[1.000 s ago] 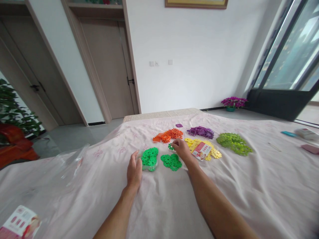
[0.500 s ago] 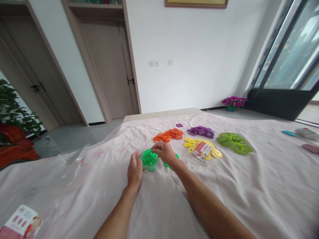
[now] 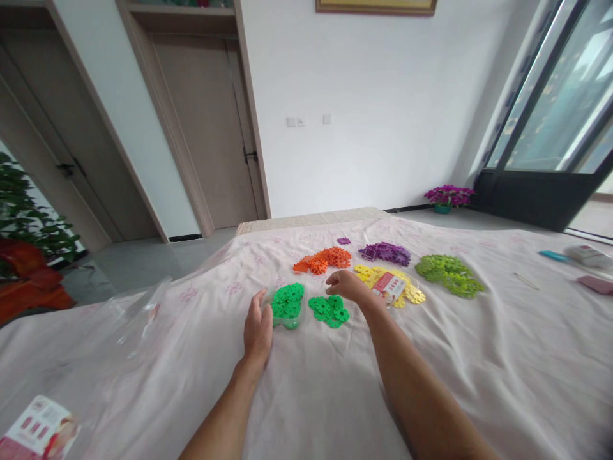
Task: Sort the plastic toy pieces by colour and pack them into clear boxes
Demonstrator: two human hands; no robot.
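Note:
My left hand (image 3: 258,326) is wrapped round the left side of a clear plastic box (image 3: 301,324), which rests on the cloth. Green snowflake-shaped plastic discs (image 3: 288,301) fill the box. Just to its right lies a small loose pile of the same green discs (image 3: 329,310). Above that pile hovers my right hand (image 3: 350,285), its fingers curled together; whether anything is between them I cannot make out. Its wrist partly covers the yellow discs (image 3: 410,294), on which a clear lid with a red and white label (image 3: 389,286) lies.
Beyond are piles of orange discs (image 3: 330,257), purple discs (image 3: 387,253) and light green discs (image 3: 449,275). A clear plastic bag (image 3: 138,326) and a labelled package (image 3: 41,428) lie left. A cotton swab (image 3: 527,281) and a blue item (image 3: 554,255) are at right.
My right hand has moved right, from over the box to above the loose green pile, uncovering both. My left hand stays on the box.

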